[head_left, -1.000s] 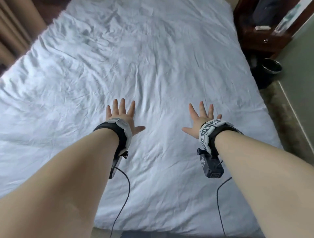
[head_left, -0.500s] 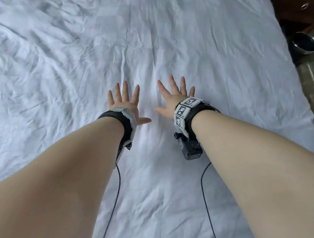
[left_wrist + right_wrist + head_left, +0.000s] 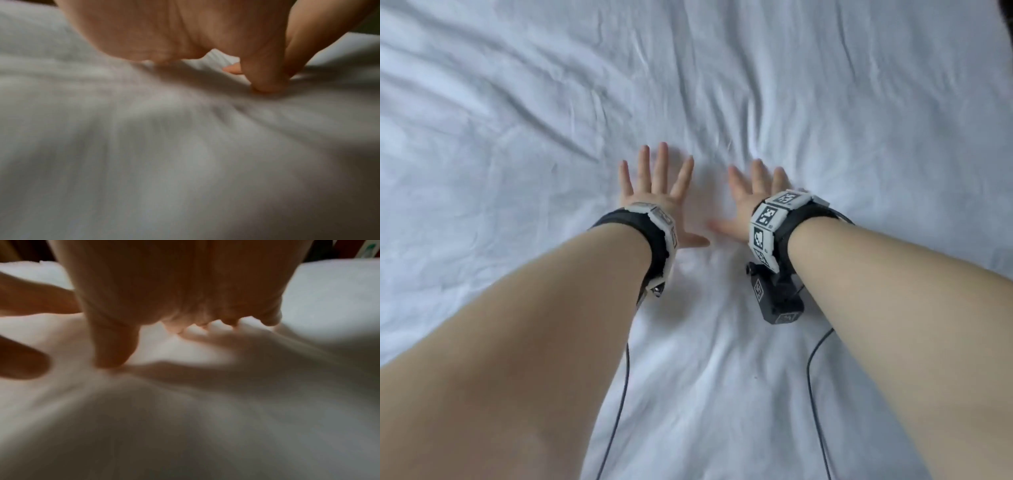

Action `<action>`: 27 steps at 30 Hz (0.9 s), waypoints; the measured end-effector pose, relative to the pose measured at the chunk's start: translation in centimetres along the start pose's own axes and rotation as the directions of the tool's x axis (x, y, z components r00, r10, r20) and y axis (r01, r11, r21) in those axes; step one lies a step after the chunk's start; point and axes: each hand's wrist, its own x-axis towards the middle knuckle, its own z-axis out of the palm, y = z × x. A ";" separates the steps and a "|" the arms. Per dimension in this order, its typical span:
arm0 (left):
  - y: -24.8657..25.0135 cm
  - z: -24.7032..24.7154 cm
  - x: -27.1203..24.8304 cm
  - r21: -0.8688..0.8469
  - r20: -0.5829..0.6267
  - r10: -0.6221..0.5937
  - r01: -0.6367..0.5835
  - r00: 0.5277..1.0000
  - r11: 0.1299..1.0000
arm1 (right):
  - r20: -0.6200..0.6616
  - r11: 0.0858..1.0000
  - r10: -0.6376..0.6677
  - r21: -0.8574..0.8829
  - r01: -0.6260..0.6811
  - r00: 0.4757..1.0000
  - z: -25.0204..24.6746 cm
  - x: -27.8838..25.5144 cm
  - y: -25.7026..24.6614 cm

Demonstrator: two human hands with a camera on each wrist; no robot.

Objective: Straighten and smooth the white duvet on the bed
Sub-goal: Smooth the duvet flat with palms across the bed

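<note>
White duvet (image 3: 825,102) spread across bed, fills view, creases fanning out from centre. Left hand (image 3: 657,192) and right hand (image 3: 753,202) side by side mid-duvet, fingers straight and splayed, palms pressing flat, gripping nothing. Step judged: smoothing stroke at centre. Next move likely calls for sweeping palms apart toward edges, pressure even.

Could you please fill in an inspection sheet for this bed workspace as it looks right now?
Surface: bed hidden under the cover.
Job's things: white duvet, creased all over, folds fanning out from the hands.
Clutter: nothing seen.
Hands: left hand and right hand flat, fingers spread, pressing the duvet side by side.
Cables: two dark cables trail from the wrist cameras across the duvet.
Surroundings: dark sliver at the top right corner, unidentifiable.
</note>
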 end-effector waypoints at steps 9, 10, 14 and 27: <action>-3.5 3.4 1.3 0.009 0.027 -0.039 0.038 0.999 0.999 | -0.010 0.990 0.124 0.063 -0.123 0.992 1.6 3.0 -1.4; -2.9 3.8 0.8 -0.004 0.031 -0.027 0.028 0.999 1.000 | -0.004 0.986 0.147 0.082 -0.146 0.989 1.7 2.5 -0.9; -0.8 4.8 -2.0 0.010 0.121 0.044 -0.046 0.992 0.999 | 0.108 0.973 0.211 0.076 -0.220 0.972 3.4 -1.2 2.1; 7.1 11.8 -11.9 0.101 0.178 0.131 -0.151 0.975 0.983 | 0.204 0.993 0.114 -0.015 -0.113 0.972 12.4 -12.5 6.8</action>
